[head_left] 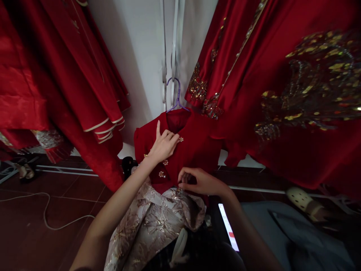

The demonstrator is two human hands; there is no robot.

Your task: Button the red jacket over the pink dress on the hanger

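Observation:
A red garment (194, 148) with small gold decorative buttons hangs on a purple hanger (177, 98) hooked on a white rail (172, 45). My left hand (163, 145) rests on the upper front of the garment, fingers curled against the fabric near a button. Lower down, my right hand (197, 181) pinches the red fabric's lower edge, fingers closed on it. Under the red top lies a cream and gold brocade fabric (149, 222).
Red robes (56, 82) hang at the left. Red gowns with gold sequin embroidery (282, 94) hang at the right. A white cable (45, 214) lies on the dark red tiled floor. A lit phone screen (228, 227) and a cream clog (303, 199) lie at the lower right.

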